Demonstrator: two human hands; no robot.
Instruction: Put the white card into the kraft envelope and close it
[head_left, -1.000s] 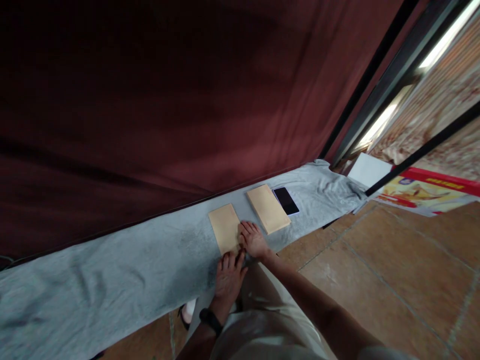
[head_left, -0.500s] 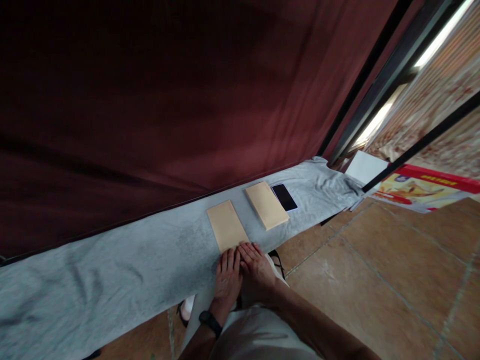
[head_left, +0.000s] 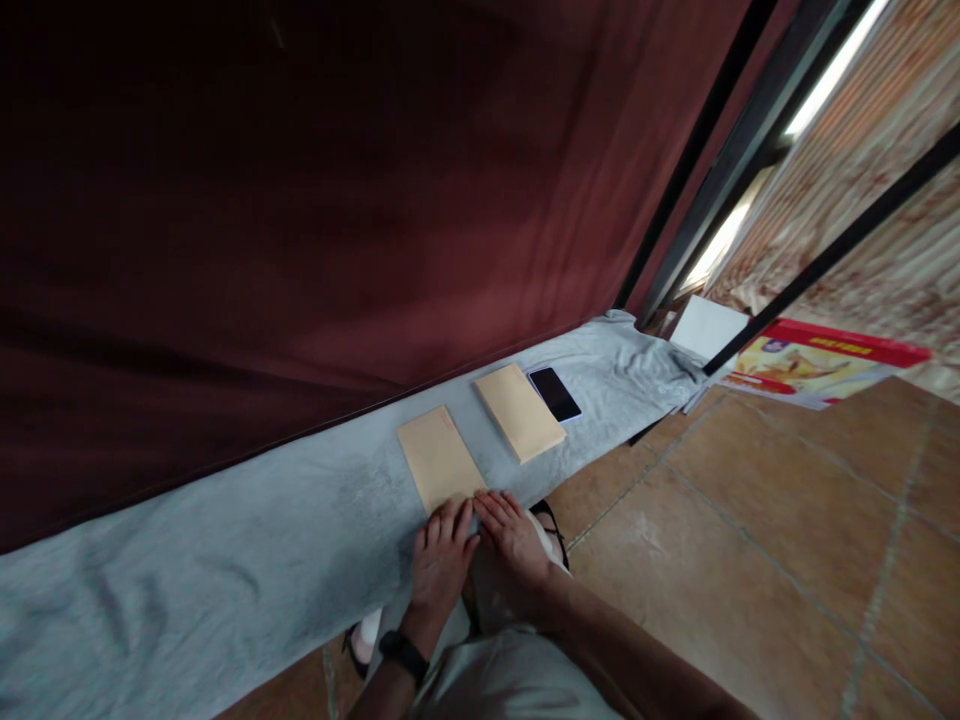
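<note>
A flat tan paper envelope point(head_left: 439, 455) lies on the grey cloth, its near end under my fingertips. My left hand point(head_left: 441, 565) rests on the near left part of that end, fingers stretched forward and slightly bent. Beside it, my right hand point(head_left: 516, 540) lies with its fingers extended and close together over the near right corner. The two hands almost meet at the edge, and the fingers partly hide it. To the right sits a thicker stack of tan envelopes point(head_left: 520, 412), apart from both hands.
A dark-screened phone point(head_left: 555, 393) lies against the stack's far right side. The grey cloth point(head_left: 300, 520) covers a long narrow surface along a dark red curtain point(head_left: 375, 250). A black pole point(head_left: 832, 250), a printed red-and-yellow box point(head_left: 817, 365) and tiled floor point(head_left: 750, 560) are on the right.
The view has shifted slightly, so everything appears a little further left. My left hand's fingers have spread a little and shifted slightly left along the envelope's edge; my right hand stays at the corner.
</note>
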